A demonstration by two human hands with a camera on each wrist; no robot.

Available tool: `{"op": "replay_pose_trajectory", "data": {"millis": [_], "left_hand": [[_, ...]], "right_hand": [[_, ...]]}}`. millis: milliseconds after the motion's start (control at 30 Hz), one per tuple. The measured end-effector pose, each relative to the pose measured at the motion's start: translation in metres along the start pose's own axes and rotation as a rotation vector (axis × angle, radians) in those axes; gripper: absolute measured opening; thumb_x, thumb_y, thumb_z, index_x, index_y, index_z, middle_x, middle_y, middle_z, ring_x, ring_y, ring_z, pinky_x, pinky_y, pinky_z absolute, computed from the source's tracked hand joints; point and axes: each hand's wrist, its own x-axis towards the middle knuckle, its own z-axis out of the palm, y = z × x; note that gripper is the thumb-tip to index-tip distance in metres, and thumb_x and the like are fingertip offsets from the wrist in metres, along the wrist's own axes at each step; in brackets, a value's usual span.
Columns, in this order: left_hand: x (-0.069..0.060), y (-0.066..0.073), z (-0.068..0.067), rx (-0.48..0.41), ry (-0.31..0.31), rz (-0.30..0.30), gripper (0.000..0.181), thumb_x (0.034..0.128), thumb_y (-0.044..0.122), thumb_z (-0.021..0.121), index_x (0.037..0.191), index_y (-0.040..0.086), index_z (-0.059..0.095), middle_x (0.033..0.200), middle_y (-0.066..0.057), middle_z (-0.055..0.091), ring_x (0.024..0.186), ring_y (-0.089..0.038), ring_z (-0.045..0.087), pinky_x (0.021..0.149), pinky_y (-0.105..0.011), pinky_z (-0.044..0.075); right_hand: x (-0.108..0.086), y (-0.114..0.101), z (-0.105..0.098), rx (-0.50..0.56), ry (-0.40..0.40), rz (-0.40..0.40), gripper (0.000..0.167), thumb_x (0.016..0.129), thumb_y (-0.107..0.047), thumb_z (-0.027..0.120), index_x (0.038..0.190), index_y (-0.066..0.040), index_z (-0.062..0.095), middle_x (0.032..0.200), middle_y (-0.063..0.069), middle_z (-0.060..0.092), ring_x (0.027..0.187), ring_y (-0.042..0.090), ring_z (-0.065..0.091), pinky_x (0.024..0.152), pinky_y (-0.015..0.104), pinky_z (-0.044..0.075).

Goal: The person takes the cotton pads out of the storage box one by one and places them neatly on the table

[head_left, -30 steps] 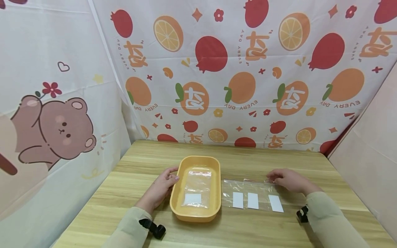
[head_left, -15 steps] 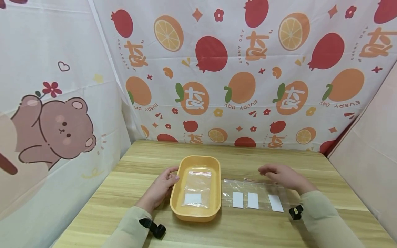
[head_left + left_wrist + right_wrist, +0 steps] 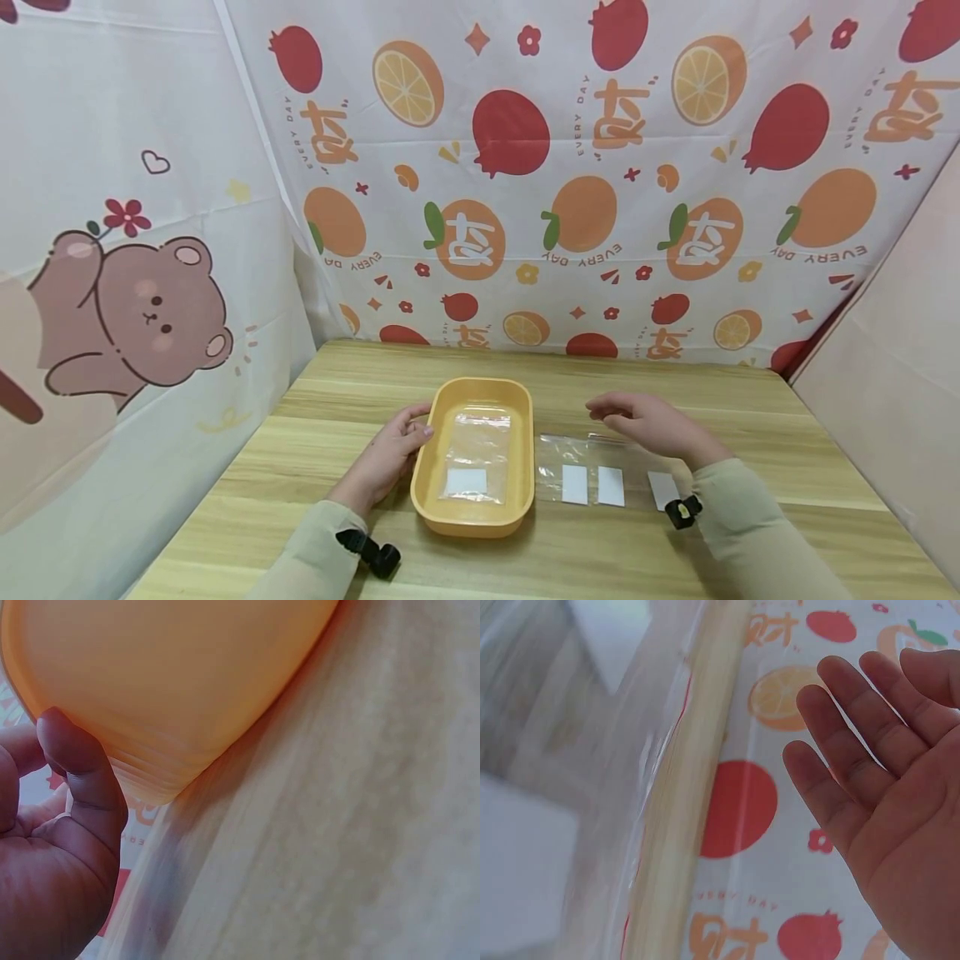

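A yellow plastic tray (image 3: 423,492) stands on the wooden table, with one clear zip bag (image 3: 480,446) lying flat inside that shows a white card at its bottom. At the tray's left side my left hand (image 3: 390,454) holds the rim; the left wrist view has the thumb (image 3: 79,754) against the edge. Several clear zip bags with white cards lie right of the tray, among them one with a middle card (image 3: 611,486). My right hand (image 3: 645,421) hovers over the bags' top edges with nothing in it, fingers extended in the right wrist view.
The wooden table (image 3: 360,367) runs back to a fruit-print cloth (image 3: 570,283). A bear-print cloth (image 3: 255,350) hangs at the left and a pale cloth (image 3: 915,333) at the right. Black camera straps sit on both wrists.
My right hand has moved left, from over the rightmost bag toward the bags nearer the tray. Its wrist camera now partly covers the rightmost card. My left hand and the tray have stayed put.
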Motion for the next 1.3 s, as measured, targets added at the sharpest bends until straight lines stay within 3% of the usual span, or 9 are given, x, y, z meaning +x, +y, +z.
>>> {"op": "replay_pose_trajectory", "data": {"millis": [233,367,700,867,1033,1300], "left_hand": [[0.001,-0.001,0.000,0.006,0.023,-0.014,0.053,0.1071,0.013,0.050,0.154,0.002,0.029,0.113,-0.022,0.058,0.088,-0.024,0.066,0.071,-0.034,0.059],[0.000,-0.001,0.000,0.007,0.020,-0.014,0.053,0.1072,0.013,0.050,0.154,0.002,0.029,0.114,-0.022,0.058,0.090,-0.025,0.066,0.072,-0.035,0.059],[0.000,0.000,0.001,0.002,0.003,-0.003,0.054,0.1074,0.013,0.050,0.155,0.001,0.027,0.112,-0.021,0.059,0.089,-0.024,0.066,0.071,-0.035,0.059],[0.000,0.000,0.001,-0.001,-0.001,0.000,0.055,0.1073,0.014,0.050,0.155,0.002,0.027,0.112,-0.021,0.059,0.089,-0.024,0.066,0.071,-0.035,0.059],[0.001,0.001,-0.001,0.004,0.003,-0.002,0.055,0.1075,0.014,0.050,0.156,0.001,0.026,0.114,-0.022,0.059,0.090,-0.025,0.067,0.072,-0.035,0.059],[0.000,0.001,0.000,0.003,-0.001,-0.007,0.054,0.1079,0.013,0.049,0.156,0.001,0.026,0.113,-0.022,0.059,0.090,-0.025,0.067,0.072,-0.035,0.059]], "right_hand": [[0.016,-0.020,0.013,0.026,0.001,-0.028,0.033,0.104,-0.018,0.057,0.136,-0.018,0.063,0.127,-0.002,0.067,0.118,0.019,0.062,0.094,0.039,0.054],[0.025,-0.032,0.019,0.014,0.010,-0.053,0.035,0.103,-0.018,0.057,0.137,-0.017,0.062,0.129,0.001,0.066,0.118,0.019,0.061,0.096,0.042,0.053],[0.047,-0.051,0.036,-0.026,0.030,-0.084,0.035,0.102,-0.021,0.058,0.136,-0.022,0.064,0.125,-0.011,0.066,0.119,0.012,0.058,0.102,0.045,0.048],[0.058,-0.058,0.044,-0.019,0.026,-0.094,0.033,0.101,-0.020,0.059,0.134,-0.023,0.065,0.127,-0.009,0.066,0.120,0.012,0.058,0.102,0.045,0.048],[0.072,-0.066,0.054,-0.032,0.013,-0.109,0.034,0.101,-0.019,0.059,0.134,-0.017,0.066,0.127,-0.005,0.067,0.120,0.016,0.058,0.102,0.046,0.048],[0.092,-0.077,0.068,-0.065,-0.023,-0.072,0.034,0.101,-0.020,0.060,0.134,-0.016,0.066,0.124,-0.002,0.068,0.117,0.016,0.060,0.100,0.041,0.049]]}}
